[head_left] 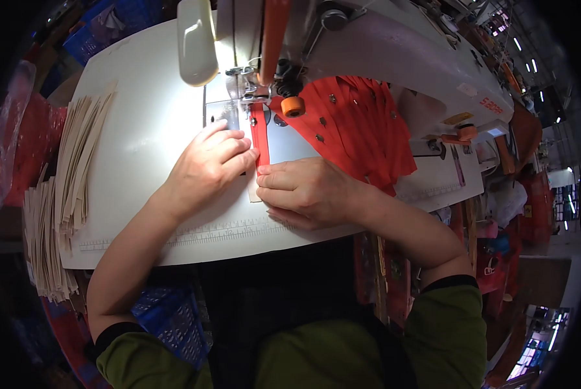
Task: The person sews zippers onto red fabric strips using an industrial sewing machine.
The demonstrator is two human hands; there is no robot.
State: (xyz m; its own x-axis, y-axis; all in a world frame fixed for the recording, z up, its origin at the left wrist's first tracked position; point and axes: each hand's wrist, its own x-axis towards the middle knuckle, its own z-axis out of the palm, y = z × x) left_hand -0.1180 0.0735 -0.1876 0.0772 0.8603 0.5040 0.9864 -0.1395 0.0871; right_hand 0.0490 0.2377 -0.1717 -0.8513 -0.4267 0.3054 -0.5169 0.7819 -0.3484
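A narrow red zipper strip (260,133) with a small metal slider runs from under the presser foot (255,94) of a sewing machine toward my hands. My left hand (207,162) lies on the strip's left side, fingers bent together and fingertips against its edge. From the right, my right hand (311,191) pinches the near end of the strip between thumb and fingers. A short beige strip (256,192) shows beneath that end, partly covered by my fingers. Right of the needle, a fanned pile of red zipper strips (368,129) with dark metal sliders lies on the table.
Bundles of beige strips (80,162) hang over the left edge of the white table (135,71). A printed ruler (206,233) runs along its front. The machine's arm (394,55) spans the upper right. A blue basket (170,324) sits below, and red plastic-wrapped material (34,136) is at left.
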